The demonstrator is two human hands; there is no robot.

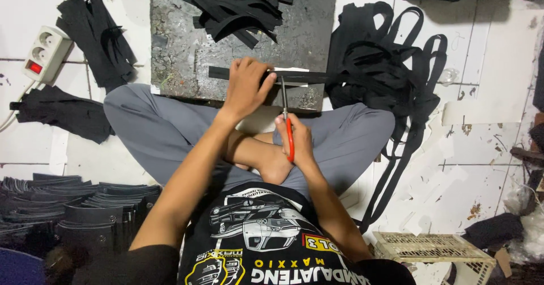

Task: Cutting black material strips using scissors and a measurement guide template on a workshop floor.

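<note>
Head view. A black strip [266,75] is laid flat across the near edge of a dark, speckled board [175,52] set on the white tiled floor [493,64]. The long axis of the strip runs left to right across the picture, roughly parallel to the board's near edge; its right end points toward a heap of black webbing [379,64], its left end toward the board's middle.

The left hand [247,86] is pressed palm-down on the strip, fingers curled over it and held together, pinning it to the board. The right hand [294,140] is closed around the red handle of a cutting tool [286,115], probably scissors or a blade, though the working end is too thin to be told. The tool's metal shaft is aimed away from the body, crossing the strip at about a right angle, just beside the left hand's fingers.

For a clean cut, the strip is best kept taut and flat under the palm, the tool held square to the long axis, and the pinning fingers kept clear of the edge.

More cut black pieces [238,4] are piled at the board's far side.
</note>
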